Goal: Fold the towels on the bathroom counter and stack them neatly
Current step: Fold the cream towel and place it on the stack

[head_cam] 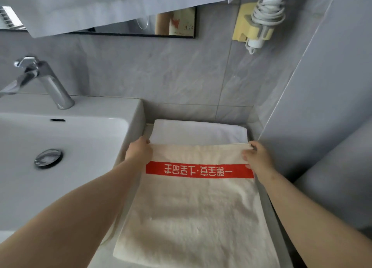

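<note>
Hands: left hand [138, 150] and right hand [256, 157] pinch the cream towel [197, 211] by its far corners.
Done: white towel [198, 131] looks folded.
To do: cream one's fold, then stacking.

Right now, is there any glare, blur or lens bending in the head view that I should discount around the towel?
Head view: light is soft and even, with only faint shadows by the cream towel; glare shows just as small highlights on the faucet and drain; the red band prints sharp; wide-angle bending curves the right wall seam and stretches the picture's lower corners.
</note>
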Tool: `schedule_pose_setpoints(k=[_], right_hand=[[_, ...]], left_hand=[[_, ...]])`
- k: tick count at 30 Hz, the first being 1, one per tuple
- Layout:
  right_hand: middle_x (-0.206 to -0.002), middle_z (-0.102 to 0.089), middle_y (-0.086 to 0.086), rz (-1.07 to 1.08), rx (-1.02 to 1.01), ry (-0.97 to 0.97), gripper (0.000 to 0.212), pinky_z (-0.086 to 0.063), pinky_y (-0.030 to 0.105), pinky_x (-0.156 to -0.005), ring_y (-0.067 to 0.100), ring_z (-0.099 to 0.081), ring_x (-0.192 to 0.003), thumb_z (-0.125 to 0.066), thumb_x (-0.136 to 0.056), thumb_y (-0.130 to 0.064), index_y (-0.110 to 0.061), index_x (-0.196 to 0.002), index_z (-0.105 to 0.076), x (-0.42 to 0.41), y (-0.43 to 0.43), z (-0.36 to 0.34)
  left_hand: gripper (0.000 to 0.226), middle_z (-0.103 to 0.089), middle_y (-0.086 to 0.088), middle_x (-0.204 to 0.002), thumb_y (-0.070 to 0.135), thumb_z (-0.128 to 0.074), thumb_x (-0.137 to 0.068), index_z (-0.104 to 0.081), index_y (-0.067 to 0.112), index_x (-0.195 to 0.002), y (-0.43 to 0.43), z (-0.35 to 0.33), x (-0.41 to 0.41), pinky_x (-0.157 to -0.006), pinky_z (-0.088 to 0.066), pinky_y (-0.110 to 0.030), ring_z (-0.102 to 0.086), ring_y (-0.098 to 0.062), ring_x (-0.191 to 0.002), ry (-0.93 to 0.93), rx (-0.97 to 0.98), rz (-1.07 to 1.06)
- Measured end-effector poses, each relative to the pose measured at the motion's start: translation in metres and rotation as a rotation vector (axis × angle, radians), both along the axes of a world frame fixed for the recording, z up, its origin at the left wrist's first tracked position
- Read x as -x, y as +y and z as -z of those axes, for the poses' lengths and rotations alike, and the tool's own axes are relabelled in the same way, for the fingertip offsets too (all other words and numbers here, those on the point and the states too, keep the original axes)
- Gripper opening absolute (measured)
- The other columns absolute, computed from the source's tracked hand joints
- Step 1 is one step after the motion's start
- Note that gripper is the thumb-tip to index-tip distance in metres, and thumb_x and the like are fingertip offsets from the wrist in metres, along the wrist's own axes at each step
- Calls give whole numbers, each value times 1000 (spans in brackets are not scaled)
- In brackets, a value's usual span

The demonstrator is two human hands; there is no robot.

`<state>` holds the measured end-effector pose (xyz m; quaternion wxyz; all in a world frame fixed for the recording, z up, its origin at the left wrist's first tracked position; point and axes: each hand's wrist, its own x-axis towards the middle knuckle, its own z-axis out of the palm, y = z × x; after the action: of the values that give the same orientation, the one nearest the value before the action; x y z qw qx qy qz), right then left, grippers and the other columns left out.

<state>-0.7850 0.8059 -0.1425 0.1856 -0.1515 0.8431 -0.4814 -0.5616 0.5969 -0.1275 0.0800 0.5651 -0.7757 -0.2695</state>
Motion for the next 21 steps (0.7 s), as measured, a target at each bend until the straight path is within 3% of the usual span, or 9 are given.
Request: schedule_pose_setpoints(k=[1, 3, 7, 9, 13, 17, 19, 21], right_hand=[[-124, -52, 1, -39, 17, -57, 44, -48, 46, -94, 27, -56, -110, -48, -93, -8, -20, -134, -43, -3, 0, 2], [-136, -39, -2, -107, 43, -109, 63, -44, 39, -98, 23, -48, -122, -51, -93, -6, -22, -148, -23, -11, 3, 8], [-130, -45, -4, -200, -87, 75, 57, -44, 36, -96, 22, -50, -120, -46, -96, -12, -25, -148, -25, -51, 17, 11], [-140, -43, -4, -315, -153, 229, 52, -39, 35, -106, 19, -43, -129, -47, -97, -16, -25, -145, -32, -83, 27, 17], [-153, -27, -8, -638, -352, 462, 47, -19, 39, -118, 19, -17, -145, -43, -99, -28, -30, -145, -31, -147, 44, 35], [-159, -8, -8, -724, -620, 541, 53, -3, 38, -118, 18, -1, -147, -24, -98, -50, -36, -148, -14, -178, 68, 56], [-159, -8, -9, -764, -669, 568, 65, 0, 34, -116, 18, -5, -147, -8, -85, -61, -41, -146, -16, -182, 90, 72], [-150, -35, -8, -750, -731, 600, 62, -4, 31, -112, 20, -31, -139, -9, -87, -63, -42, -138, -36, -183, 111, 81]], left_hand=[[41, -58, -14, -121, 12, -30, -96, -47, 17, -133, 2, 4, -1, -76, -49, -32, -59, -30, -98, 30, -31, -2], [44, -56, -14, -123, 12, -29, -96, -40, 19, -138, 9, 11, -2, -81, -50, -35, -58, -31, -101, 57, -56, 21], [54, -34, -8, -148, 6, -39, -92, -31, 16, -145, 43, 22, -12, -100, -37, -34, -40, -28, -130, 61, 119, 174], [55, -22, -1, -155, 10, -40, -95, -26, 17, -147, 68, 28, -21, -112, -24, -33, -21, -22, -143, 75, 227, 290], [51, 1, 8, -159, 28, -26, -102, -8, 29, -151, 125, 47, -42, -117, 5, -34, 10, -12, -145, -132, 242, 581], [55, 10, 6, -159, 51, -12, -99, 2, 34, -150, 157, 71, -64, -116, 8, -44, 16, -18, -145, -392, 151, 622], [76, 11, 5, -159, 72, 9, -82, 6, 36, -149, 159, 81, -79, -115, 9, -48, 15, -21, -145, -449, 128, 619], [112, 17, 6, -157, 77, 38, -45, 13, 38, -147, 158, 87, -94, -113, 14, -47, 18, -22, -144, -478, 111, 650]])
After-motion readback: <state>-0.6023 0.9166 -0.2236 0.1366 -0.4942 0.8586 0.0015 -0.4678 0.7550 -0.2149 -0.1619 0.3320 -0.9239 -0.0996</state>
